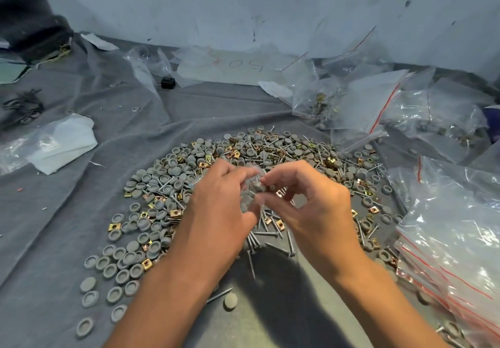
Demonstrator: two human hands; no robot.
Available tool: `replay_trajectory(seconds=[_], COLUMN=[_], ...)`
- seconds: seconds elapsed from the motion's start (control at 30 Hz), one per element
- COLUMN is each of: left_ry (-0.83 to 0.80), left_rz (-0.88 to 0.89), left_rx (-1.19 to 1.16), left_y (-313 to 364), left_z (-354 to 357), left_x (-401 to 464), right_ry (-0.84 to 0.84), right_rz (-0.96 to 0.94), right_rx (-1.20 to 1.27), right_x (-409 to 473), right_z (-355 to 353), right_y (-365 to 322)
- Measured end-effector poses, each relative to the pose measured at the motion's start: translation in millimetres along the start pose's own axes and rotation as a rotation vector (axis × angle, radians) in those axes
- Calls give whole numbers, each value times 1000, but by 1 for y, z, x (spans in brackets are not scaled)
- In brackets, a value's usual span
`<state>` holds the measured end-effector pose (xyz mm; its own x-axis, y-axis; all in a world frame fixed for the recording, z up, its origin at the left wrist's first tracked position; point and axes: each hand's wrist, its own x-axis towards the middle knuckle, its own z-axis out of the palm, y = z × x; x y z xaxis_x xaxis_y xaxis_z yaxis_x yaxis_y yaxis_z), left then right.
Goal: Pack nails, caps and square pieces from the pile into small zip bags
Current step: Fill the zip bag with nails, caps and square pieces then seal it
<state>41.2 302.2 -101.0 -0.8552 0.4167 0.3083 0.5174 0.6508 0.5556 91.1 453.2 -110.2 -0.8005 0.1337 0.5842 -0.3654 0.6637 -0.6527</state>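
Grey cloth (pixel 81 212) spread on the floor by a pale wall, w/ the pile of grey round plastic caps, metal nails & brassy square pieces (pixel 243 158) at centre. Over the pile, left hand (pixel 219 201) pinches a small clear zip bag (pixel 253 185), prob. to keep its mouth open; right hand (pixel 305 201) fingers pinch a cap at it. Bag blurred, contents unclear. Filled bags (pixel 338 101) beyond the pile.

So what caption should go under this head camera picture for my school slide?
Two hands, left hand and right hand, fill a small zip bag above a pile of caps, nails and square pieces.
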Motion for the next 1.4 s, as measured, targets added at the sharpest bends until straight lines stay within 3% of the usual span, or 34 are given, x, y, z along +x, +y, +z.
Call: replay_trajectory(seconds=[0.47, 0.63, 0.87, 0.93, 1.0, 1.13, 1.27, 1.4], left_ry=[-20, -25, -3, -4, -6, 4, 16, 34], left_rz=[-3, -6, 6, 5, -4, -5, -7, -14], left_rx=[-7, -20, -34, -41, -47, -42, -34, -50], left_y=[5, 4, 4, 3, 2, 4, 2, -1], left_z=[-1, -1, -4, -5, -6, -5, -5, -8], left_x=[0, -1, -3, -3, -3, -2, -2, 0], right_ry=[-15, 25, 111, 30, -167, -438, -341, -452], right_rz=[-16, -63, 27, 179, 317, 243, 205, 70], right_rx=[-111, -171, -152, -270, -448, -615, -490, -414], right_x=[-2, -3, 3, 3, 0, -8, -7, -16], right_z=[1, 3, -16, -30, -35, -19, -8, 11], right_y=[-1, -2, 10, 27, 41, 47, 42, 27])
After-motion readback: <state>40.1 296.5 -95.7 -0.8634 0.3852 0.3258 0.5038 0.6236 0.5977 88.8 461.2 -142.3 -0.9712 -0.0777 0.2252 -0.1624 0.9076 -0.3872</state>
